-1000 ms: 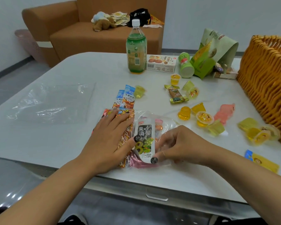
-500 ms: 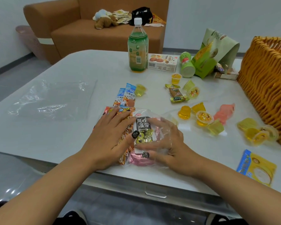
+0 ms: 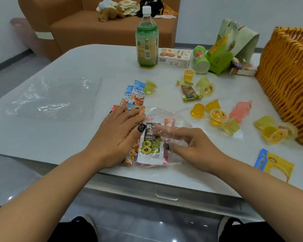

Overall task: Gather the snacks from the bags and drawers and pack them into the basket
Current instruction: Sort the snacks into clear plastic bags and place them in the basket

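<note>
Pressing flat with left hand (image 3: 118, 135), fingers spread, gripping nothing, on orange snack packets (image 3: 129, 157) near table (image 3: 59, 137) front edge. Right hand (image 3: 191, 147) with fingers loosely curled inside clear plastic bag (image 3: 166, 116), over white seaweed packet (image 3: 150, 145); actual grip on it unclear. Jelly cups (image 3: 215, 116) scattered to the right, more just beside wicker basket (image 3: 287, 84) at far right. Green bottle (image 3: 147, 42) upright at back.
</note>
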Motion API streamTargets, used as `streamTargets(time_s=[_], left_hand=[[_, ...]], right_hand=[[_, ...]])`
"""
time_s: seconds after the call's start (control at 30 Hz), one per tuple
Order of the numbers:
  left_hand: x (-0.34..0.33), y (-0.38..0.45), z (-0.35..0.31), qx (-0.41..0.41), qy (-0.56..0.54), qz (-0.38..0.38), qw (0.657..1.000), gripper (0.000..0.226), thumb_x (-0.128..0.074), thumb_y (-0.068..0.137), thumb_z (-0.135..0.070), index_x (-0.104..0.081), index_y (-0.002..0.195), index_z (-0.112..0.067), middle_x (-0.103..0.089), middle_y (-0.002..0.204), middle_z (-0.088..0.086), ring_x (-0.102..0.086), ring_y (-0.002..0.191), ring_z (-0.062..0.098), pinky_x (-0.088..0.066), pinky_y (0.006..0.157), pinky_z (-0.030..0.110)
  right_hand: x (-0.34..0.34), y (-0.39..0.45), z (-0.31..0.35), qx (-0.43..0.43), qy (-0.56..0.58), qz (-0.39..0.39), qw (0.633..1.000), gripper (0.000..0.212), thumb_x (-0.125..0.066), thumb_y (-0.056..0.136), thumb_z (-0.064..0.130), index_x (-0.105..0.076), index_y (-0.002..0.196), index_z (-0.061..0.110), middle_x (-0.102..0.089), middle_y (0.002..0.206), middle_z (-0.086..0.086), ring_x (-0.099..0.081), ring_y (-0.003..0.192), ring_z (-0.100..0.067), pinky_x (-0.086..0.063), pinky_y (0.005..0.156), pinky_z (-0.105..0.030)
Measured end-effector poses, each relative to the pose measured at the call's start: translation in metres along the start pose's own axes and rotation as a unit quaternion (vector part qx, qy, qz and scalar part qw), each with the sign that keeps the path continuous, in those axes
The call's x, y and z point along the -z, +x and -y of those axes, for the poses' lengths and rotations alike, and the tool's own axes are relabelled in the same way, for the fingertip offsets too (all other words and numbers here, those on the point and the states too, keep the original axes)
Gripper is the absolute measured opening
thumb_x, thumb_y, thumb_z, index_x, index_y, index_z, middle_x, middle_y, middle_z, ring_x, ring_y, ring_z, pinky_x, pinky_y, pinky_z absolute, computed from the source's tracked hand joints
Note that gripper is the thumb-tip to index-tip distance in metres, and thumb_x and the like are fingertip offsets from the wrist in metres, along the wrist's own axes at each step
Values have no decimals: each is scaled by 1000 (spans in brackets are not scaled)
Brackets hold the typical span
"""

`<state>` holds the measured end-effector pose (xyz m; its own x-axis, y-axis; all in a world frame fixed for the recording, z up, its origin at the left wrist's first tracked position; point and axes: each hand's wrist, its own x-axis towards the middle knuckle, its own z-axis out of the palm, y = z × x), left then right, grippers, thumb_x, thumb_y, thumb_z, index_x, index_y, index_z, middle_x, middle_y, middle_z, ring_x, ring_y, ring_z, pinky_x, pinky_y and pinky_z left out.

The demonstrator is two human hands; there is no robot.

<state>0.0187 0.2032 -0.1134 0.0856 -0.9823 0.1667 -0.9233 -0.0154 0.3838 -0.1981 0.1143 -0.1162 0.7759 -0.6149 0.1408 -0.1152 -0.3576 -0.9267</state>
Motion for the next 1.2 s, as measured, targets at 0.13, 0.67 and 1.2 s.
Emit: streamTargets(time_s=[0.13, 0.67, 1.2], left_hand=[[0, 1, 0, -3, 8, -1, 1000, 98, 9, 80, -81, -39, 147, -30, -30, 158, -9, -8, 150, 14, -7, 122, 38], [2, 7, -1, 30, -4, -10, 999, 84, -13, 81, -67, -27, 153, -26, -21, 160, -7, -13, 148, 12, -10, 119, 31], [9, 8, 13, 7, 2, 27, 1000, 84, -13, 81, -68, -19, 155, -28, -15, 162, -12, -6, 147, 4, 5, 107, 10]], right_hand=[[9, -4, -5, 3, 11, -122, 992, 33, -67, 84, -7, -77, 97, 22, -73, 101, 14, -68, 97, -2, -50, 87, -16], [98, 110, 4, -123, -34, -320, 939, 13, -70, 81, 4, -69, 93, 9, -70, 92, -12, -70, 88, -24, -56, 70, -25], [88, 157, 0, -251, -338, -193, 886, 64, -70, 86, 21, -38, 139, 7, -51, 112, -12, -53, 107, -27, -44, 80, -31]])
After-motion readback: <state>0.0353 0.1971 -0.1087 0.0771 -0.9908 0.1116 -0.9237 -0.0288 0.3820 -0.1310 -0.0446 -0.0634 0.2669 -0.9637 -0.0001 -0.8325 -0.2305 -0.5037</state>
